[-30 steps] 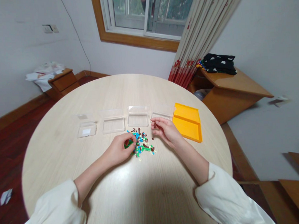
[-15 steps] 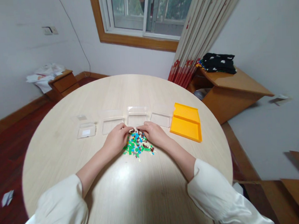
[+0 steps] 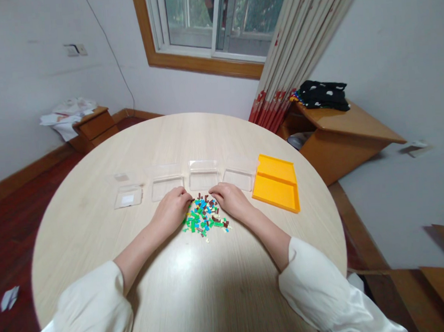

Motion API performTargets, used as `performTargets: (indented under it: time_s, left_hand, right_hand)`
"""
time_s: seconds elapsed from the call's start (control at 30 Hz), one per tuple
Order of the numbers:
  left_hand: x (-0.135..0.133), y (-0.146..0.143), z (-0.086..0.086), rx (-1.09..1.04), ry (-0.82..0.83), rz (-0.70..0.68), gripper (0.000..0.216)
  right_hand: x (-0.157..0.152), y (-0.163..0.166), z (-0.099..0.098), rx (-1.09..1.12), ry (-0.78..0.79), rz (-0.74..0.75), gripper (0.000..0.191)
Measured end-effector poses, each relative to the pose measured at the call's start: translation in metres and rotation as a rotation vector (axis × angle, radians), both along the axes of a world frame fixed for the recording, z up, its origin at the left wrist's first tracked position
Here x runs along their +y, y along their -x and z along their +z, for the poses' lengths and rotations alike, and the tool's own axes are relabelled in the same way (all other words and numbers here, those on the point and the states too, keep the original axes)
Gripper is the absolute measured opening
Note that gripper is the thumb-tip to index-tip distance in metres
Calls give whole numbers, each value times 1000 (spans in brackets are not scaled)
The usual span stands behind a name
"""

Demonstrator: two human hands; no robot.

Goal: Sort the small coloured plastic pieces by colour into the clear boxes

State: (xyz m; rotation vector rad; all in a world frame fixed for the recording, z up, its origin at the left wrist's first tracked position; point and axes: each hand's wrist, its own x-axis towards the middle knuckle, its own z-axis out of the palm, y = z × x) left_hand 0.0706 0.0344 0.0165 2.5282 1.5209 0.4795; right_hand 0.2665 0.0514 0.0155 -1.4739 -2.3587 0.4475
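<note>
A loose pile of tiny building bricks (image 3: 202,218) in green, blue, brown, pale yellow and other colours lies on the round table. At the pile's far left edge, my left hand (image 3: 173,205) has its fingers drawn together, with a small dark brown brick (image 3: 192,200) showing at the fingertips. My right hand (image 3: 229,198) rests at the far right edge of the pile, thumb and fingers closed together. Whatever its fingertips hold, if anything, is too small to make out. A few brown bricks (image 3: 206,197) lie between the hands.
Behind the pile stand clear plastic boxes with raised lids: a left box (image 3: 166,188), a middle box (image 3: 204,179) and a right box (image 3: 239,179). Further left is a flatter clear case (image 3: 128,197) with a white label. An open yellow case (image 3: 276,191) lies to the right.
My hands have moved slightly apart from the top of the pile. The left fingers, stretched toward the bricks before, are now drawn in; the right fingers have curled more.
</note>
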Motion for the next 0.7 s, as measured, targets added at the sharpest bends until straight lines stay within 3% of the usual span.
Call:
performTargets:
  time_s: [0.17,0.27,0.43,0.53,0.63,0.7]
  left_hand:
    - [-3,-1,-1,-166,-42,26,21]
    - [-6,-1,0,-311,13,84,16]
    - [-8,1,1,-389,45,100,11]
    - [-9,0,3,-370,24,58,11]
    - [-10,-2,5,-350,23,32,14]
    - [-10,-2,5,-339,15,18,15]
  right_hand:
    - [-3,2,3,78,-10,-40,14]
    - [-4,6,6,364,65,-125,11]
    - [-2,9,15,1117,659,-222,12]
    - [0,4,22,1371,879,-203,7]
    - [2,1,23,1394,872,-219,8]
    - [3,2,20,1272,730,-233,12]
